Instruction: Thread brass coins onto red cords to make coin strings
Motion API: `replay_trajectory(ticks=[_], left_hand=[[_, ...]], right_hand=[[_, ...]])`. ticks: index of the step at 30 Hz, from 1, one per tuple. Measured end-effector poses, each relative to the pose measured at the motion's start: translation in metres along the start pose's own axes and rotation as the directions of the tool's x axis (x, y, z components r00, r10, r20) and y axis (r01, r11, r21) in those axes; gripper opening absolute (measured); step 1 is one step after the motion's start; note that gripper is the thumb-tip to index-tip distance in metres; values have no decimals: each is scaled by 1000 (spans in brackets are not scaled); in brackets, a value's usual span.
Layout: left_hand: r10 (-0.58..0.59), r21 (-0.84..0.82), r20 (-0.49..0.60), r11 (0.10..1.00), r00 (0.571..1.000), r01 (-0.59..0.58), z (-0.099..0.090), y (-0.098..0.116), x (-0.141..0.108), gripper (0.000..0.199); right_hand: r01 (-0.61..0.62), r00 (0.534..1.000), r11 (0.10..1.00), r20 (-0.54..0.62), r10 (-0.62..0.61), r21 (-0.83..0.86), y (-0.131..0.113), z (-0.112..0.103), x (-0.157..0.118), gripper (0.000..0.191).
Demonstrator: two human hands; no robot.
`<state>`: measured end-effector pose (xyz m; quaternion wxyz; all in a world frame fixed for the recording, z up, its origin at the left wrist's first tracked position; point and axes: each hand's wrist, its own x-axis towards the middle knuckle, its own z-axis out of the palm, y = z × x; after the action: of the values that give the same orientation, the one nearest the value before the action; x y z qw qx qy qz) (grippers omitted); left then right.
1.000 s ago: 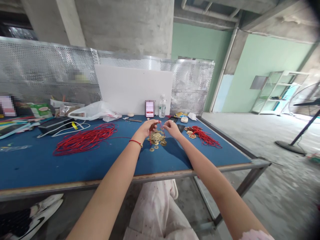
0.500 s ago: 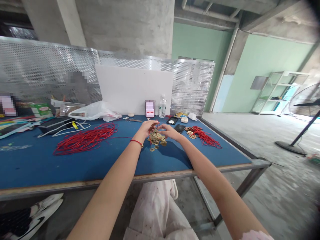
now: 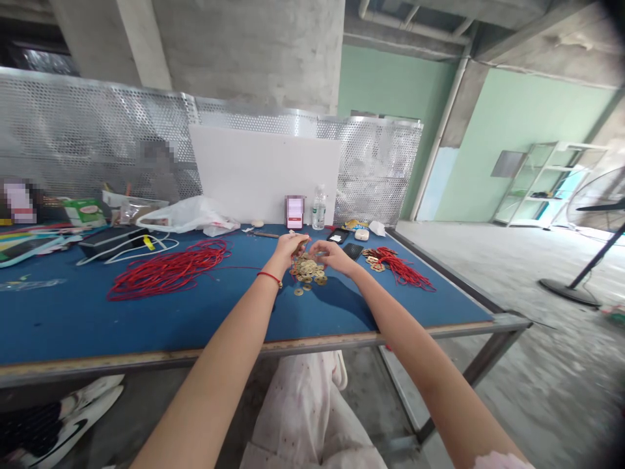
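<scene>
So the left hand (image 3: 291,247) is curling its fingers around a small brownish bit (image 3: 303,247), clamping it pretty snugly, though it's mostly hiding in the palm and too tiny for me to make out. The right hand (image 3: 333,255) is hovering just beside it with bent fingers, and honestly I can't tell whether its fingertips are pinching anything or sitting apart. Right under both hands, a loose pile of brassy coins (image 3: 308,268) is spreading over the matte blue tabletop (image 3: 219,326), all thin round discs with a dull metallic shine, and one round coin (image 3: 298,292) is lying apart at the near edge. A skinny red cord bracelet (image 3: 269,279) is circling the left wrist. Way over on the left, a big tangle of smooth red cord (image 3: 168,270) is sprawling in long loops, with a single strand running toward the left wrist. On the right, a bunch of red cords (image 3: 405,270) is fanning out next to some flat, scalloped metal pieces (image 3: 375,260). Behind the hands, a lit phone (image 3: 294,212) is standing upright near clear plastic bottles (image 3: 319,212), and a crinkly white plastic bag (image 3: 190,215) is slumping in front of the smooth white board (image 3: 268,172).
</scene>
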<state>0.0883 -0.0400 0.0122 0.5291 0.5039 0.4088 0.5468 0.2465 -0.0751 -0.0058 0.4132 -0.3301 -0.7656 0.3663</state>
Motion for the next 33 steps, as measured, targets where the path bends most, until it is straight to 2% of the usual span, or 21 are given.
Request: replay_trajectory(ticks=[2, 6, 9, 12, 15, 18, 21, 24, 28, 33], left_hand=[[8, 9, 21, 1000, 1000, -8, 0, 0, 0, 17], [-21, 21, 108, 1000, 994, 19, -2, 2, -2, 22], [-50, 13, 152, 999, 987, 48, -2, 4, -4, 22], [-67, -4, 159, 998, 985, 69, -2, 6, -6, 20], [-65, -14, 141, 998, 988, 68, -4, 7, -5, 18], [-46, -31, 100, 998, 994, 50, -6, 4, 0, 18], [20, -18, 16, 1000, 1000, -20, -8, -1, 5, 17], [138, 136, -33, 982, 990, -133, -7, -6, 7, 13], [276, 310, 75, 907, 958, -286, -3, -8, 5, 10], [330, 414, 134, 838, 934, -356, 0, -8, 5, 9]], right_hand=[[19, 999, 993, -24, -22, -113, 5, 1, 2, 22], [65, 996, 961, 80, -45, -267, 13, 4, 5, 42], [44, 993, 949, 120, -6, -313, 17, 9, 5, 49], [42, 994, 959, 108, -12, -279, 19, 11, 7, 50], [88, 991, 979, 113, -68, -182, 18, 12, 7, 43], [57, 992, 997, 119, -50, -60, 12, 10, 6, 34], [39, 997, 998, 61, -42, 51, 5, 9, 5, 24], [57, 998, 992, -43, -53, 109, 3, 8, 4, 23], [33, 983, 993, -181, -13, 111, 5, 5, 6, 28], [0, 934, 1000, -356, 7, 20, 11, 0, 9, 30]])
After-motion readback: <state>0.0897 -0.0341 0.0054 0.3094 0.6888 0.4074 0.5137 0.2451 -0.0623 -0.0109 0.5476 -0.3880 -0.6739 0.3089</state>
